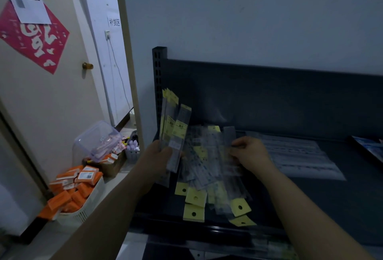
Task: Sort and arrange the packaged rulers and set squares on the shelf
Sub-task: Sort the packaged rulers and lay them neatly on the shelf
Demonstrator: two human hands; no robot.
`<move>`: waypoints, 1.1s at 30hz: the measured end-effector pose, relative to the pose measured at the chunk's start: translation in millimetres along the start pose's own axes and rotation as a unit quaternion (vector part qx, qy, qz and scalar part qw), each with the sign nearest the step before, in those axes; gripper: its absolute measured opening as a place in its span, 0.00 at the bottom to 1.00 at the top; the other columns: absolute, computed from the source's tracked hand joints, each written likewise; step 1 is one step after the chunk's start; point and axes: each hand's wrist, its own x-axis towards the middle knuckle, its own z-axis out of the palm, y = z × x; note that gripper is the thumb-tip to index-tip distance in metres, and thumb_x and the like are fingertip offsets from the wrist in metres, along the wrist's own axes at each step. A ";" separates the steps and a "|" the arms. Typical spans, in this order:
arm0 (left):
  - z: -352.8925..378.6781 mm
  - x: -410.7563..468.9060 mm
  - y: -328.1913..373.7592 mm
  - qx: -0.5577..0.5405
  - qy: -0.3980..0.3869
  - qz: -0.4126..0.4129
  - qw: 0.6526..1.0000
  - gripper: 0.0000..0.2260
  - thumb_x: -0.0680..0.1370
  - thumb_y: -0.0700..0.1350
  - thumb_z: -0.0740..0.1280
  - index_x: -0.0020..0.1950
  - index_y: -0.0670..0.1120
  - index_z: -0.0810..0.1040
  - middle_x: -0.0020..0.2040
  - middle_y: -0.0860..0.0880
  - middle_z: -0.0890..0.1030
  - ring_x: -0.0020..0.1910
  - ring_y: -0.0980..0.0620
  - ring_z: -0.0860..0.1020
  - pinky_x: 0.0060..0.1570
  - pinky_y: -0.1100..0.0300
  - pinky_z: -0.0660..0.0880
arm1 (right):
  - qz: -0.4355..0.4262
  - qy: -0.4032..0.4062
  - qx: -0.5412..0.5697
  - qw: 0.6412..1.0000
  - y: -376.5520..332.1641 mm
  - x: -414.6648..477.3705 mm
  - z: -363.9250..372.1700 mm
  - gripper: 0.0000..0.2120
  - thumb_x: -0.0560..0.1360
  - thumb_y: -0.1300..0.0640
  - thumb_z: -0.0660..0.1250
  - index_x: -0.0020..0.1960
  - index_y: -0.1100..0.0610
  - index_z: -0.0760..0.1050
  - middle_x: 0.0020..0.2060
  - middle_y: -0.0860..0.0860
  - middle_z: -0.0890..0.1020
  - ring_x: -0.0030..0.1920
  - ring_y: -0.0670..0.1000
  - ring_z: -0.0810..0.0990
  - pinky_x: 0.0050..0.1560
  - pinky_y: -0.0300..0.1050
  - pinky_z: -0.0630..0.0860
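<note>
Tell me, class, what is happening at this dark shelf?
A person is sorting clear-packaged rulers with yellow header tags on a dark grey metal shelf. The left hand holds an upright bunch of rulers. The right hand picks at the loose pile of rulers lying fanned on the shelf. Most are not yet gathered.

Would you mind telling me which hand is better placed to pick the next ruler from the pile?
The right hand: it rests on the loose pile, while the left hand is full with a bundle of rulers.
</note>
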 end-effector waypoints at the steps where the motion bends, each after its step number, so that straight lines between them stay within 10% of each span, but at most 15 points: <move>1: -0.8 -1.7 0.1 -0.011 0.000 0.001 1.000 0.10 0.81 0.39 0.58 0.45 0.47 0.76 0.42 0.48 0.80 0.39 0.53 0.78 0.35 0.63 0.75 | -0.017 -0.009 -0.031 0.999 -0.8 -1.9 -2.0 0.09 0.71 0.58 0.73 0.49 0.58 0.78 0.41 0.51 0.80 0.43 0.52 0.80 0.44 0.44 0.76; 7: -1.4 -8.6 0.3 -0.131 -0.009 0.000 0.991 0.08 0.80 0.35 0.60 0.52 0.41 0.79 0.46 0.41 0.84 0.40 0.51 0.83 0.36 0.58 0.81 | -0.061 -0.066 -0.087 0.992 -1.5 -11.8 -8.6 0.02 0.74 0.56 0.69 0.47 0.52 0.78 0.47 0.49 0.81 0.49 0.49 0.79 0.47 0.41 0.75; 13: -1.2 -11.0 2.8 -0.131 0.018 -0.043 0.990 0.06 0.79 0.36 0.61 0.49 0.40 0.77 0.41 0.41 0.80 0.36 0.49 0.78 0.37 0.57 0.77 | -0.045 -0.071 -0.096 0.992 -7.5 -24.3 -13.7 0.24 0.77 0.51 0.67 0.69 0.59 0.69 0.61 0.54 0.76 0.52 0.49 0.73 0.48 0.38 0.69; 19: 0.4 -2.3 1.0 -0.057 0.008 -0.094 0.994 0.09 0.79 0.36 0.60 0.40 0.41 0.76 0.38 0.42 0.79 0.36 0.45 0.77 0.40 0.55 0.74 | -0.004 -0.102 -0.019 0.995 -12.4 -36.2 -10.0 0.20 0.70 0.61 0.74 0.61 0.62 0.76 0.57 0.55 0.79 0.55 0.52 0.77 0.54 0.44 0.75; 24: 9.6 0.4 9.2 -0.113 -0.036 -0.137 0.983 0.11 0.78 0.35 0.61 0.38 0.38 0.77 0.34 0.41 0.79 0.30 0.45 0.77 0.38 0.54 0.75 | 0.043 -0.124 0.081 0.988 -15.4 -39.5 -12.5 0.15 0.71 0.60 0.73 0.56 0.57 0.76 0.49 0.50 0.77 0.42 0.43 0.75 0.33 0.29 0.70; 33: 11.0 -3.4 8.2 -0.049 -0.025 -0.120 0.991 0.10 0.78 0.36 0.60 0.37 0.39 0.74 0.37 0.39 0.72 0.37 0.44 0.71 0.39 0.52 0.67 | 0.034 -0.137 0.109 0.984 -8.1 -44.5 -9.9 0.10 0.77 0.57 0.67 0.56 0.58 0.80 0.53 0.49 0.81 0.52 0.46 0.78 0.41 0.28 0.71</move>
